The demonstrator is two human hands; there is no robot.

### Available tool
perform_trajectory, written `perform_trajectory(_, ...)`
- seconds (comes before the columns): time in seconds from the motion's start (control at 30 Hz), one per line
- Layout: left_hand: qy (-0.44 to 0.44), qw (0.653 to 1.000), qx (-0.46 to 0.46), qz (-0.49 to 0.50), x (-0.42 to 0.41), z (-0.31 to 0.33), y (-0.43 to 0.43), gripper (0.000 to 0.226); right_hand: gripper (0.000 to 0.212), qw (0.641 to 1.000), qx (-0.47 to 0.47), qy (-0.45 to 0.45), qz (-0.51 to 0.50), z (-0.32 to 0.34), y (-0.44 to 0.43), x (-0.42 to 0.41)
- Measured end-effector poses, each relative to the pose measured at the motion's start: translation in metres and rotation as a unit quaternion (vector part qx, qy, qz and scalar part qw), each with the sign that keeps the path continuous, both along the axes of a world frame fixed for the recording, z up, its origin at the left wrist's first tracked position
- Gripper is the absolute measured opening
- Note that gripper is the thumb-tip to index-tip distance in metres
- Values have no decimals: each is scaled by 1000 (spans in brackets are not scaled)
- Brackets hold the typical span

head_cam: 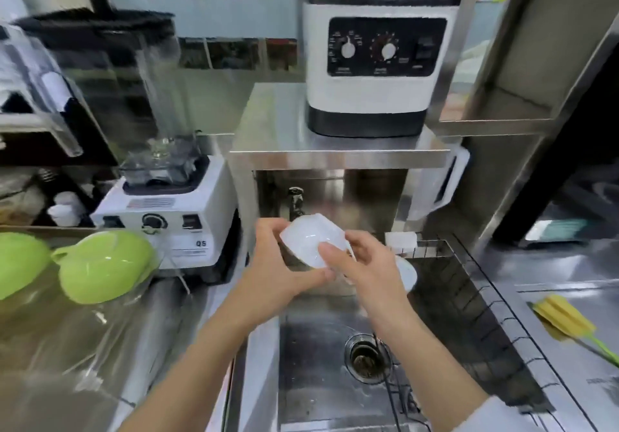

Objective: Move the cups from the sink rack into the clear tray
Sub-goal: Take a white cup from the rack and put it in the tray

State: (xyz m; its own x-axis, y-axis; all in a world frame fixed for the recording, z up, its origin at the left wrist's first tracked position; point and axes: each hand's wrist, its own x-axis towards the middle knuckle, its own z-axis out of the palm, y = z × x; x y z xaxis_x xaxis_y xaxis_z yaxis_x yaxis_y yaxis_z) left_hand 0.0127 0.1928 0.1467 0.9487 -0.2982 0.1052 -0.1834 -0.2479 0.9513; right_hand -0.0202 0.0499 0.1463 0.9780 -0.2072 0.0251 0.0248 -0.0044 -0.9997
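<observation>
At the far left we see the clear tray (50, 331) on the steel counter, with two green cups (104, 266) lying mouth-down in it, the nearer one showing its handle toward the left; the other green cup (20, 262) is cut by the edge of the view; just behind the tray stands a white blender base (167, 220) with its clear jar (134, 90) seated on top. Toward the middle we hold a white cup (310, 242) in both hands above the sink (321, 364), in front of the tap (296, 200); our left hand (281, 264) wraps the cup's left side and underside, fingers curled closed on it; our right hand (365, 264) pinches its near rim, thumb on top, fingers bent round the side; the cup is tilted, mouth facing us. Just right of our right hand, another white cup (407, 274) rests in the wire sink rack (469, 297), partly hidden behind the hand; the rack hangs along the sink's right side. Above, on a steel shelf (268, 137), sits a second white machine with two dials (378, 63). At the far right a yellow brush (566, 318) lies on the counter.
</observation>
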Motion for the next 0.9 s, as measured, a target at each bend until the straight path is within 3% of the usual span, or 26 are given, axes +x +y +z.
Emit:
perform_trajectory(0.1,-21,999,30,13,-6,14,51,73,38,997,-41,-49,47,12,44,0)
perform_trajectory(0.3,-62,984,115,119,-30,30,151,86,55,967,-173,-144,116,19,142,5)
perform_trajectory(0.43,-118,953,171,222,-46,27,226,83,70,946,-196,-150,209,20,214,10)
perform_trajectory(0.63,-53,949,127,285,-59,19,318,72,64,918,-231,-159,280,12,313,23)
perform_trajectory(0.77,-53,941,165,290,-49,8,358,84,69,910,-261,-150,284,1,356,38)
perform_trajectory(0.9,-30,946,180,268,-33,-3,384,71,69,909,-283,-144,271,-7,382,50)
